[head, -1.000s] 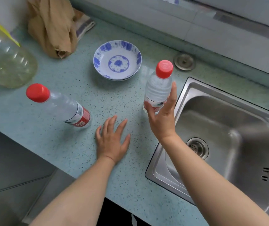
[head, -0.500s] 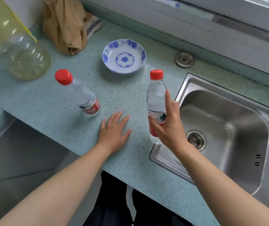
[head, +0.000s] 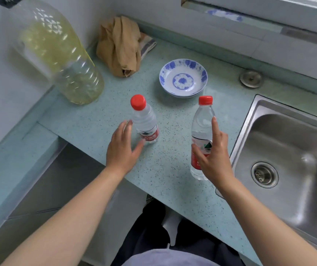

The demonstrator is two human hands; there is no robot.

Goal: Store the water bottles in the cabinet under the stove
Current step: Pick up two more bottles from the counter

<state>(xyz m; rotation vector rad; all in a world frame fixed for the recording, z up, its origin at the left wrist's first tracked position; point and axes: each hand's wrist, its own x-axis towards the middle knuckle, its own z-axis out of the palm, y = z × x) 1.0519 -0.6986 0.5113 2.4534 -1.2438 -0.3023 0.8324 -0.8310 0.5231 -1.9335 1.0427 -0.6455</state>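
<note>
Firmly, right hand [head: 212, 160] holds a clear ribbed plastic bottle [head: 201, 131].

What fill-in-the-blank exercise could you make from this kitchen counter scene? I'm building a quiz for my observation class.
1. The right hand is closed around a water bottle with a ____ cap.
2. The left hand opens beside the second bottle, which stands on the ____.
3. Behind both bottles sits a blue-and-white ____.
4. To the right of the held bottle lies a steel ____.

Missing words: red; countertop; dish; sink
</note>
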